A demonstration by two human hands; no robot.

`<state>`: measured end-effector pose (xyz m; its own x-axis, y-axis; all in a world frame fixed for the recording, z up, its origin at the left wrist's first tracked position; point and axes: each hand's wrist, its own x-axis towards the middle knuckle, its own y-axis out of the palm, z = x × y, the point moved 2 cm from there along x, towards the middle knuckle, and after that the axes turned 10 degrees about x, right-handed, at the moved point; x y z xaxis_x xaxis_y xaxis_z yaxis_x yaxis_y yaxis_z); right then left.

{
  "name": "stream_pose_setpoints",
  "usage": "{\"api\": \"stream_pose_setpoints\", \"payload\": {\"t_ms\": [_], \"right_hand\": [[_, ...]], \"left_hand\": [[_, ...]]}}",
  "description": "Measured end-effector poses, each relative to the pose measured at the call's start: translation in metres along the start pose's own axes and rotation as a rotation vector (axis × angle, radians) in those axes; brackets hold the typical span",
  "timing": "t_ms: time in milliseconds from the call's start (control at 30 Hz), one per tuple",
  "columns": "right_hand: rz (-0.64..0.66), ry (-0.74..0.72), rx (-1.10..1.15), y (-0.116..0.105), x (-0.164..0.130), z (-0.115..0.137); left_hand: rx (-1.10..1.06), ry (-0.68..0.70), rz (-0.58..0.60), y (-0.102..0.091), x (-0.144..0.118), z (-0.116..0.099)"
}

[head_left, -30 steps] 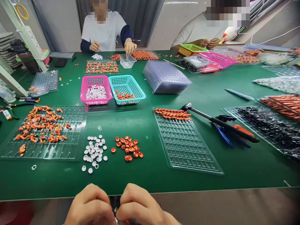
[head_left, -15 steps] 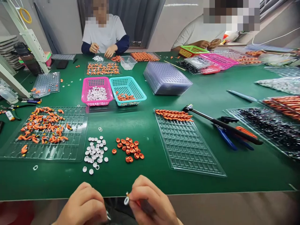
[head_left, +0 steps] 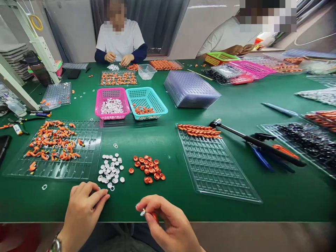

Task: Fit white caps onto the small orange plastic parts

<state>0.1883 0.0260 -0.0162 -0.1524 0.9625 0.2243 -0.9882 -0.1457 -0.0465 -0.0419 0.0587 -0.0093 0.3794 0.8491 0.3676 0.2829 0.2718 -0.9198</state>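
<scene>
The right hand (head_left: 168, 224) pinches a small orange part with a white ring (head_left: 143, 212) at its tip between thumb and forefinger, held just above the near table edge (head_left: 236, 221). The left hand (head_left: 82, 210) lies on the green mat, fingers loosely curled and holding nothing, forefinger tip just short of the pile of white rings (head_left: 110, 169). Beyond the right fingers sit the orange caps (head_left: 147, 168), with bare mat between. Further right is a clear tray (head_left: 217, 168).
</scene>
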Motion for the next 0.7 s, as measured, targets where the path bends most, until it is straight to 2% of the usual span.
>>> {"api": "stream_pose_setpoints", "payload": {"t_ms": [133,267,433,700], "right_hand": [[0.053,0.102,-0.032,0.006,0.002,-0.001],[0.106,0.196,-0.014,0.015,0.008,0.0],[0.128,0.274,0.053,0.023,0.014,-0.001],[0.089,0.249,0.001,0.031,0.02,-0.013]], "left_hand": [[-0.026,0.037,-0.057,-0.002,-0.003,-0.005],[-0.193,0.078,-0.112,-0.005,-0.005,-0.014],[-0.392,0.081,-0.103,-0.004,-0.005,-0.028],[-0.496,-0.043,-0.026,0.005,0.001,-0.034]]}}
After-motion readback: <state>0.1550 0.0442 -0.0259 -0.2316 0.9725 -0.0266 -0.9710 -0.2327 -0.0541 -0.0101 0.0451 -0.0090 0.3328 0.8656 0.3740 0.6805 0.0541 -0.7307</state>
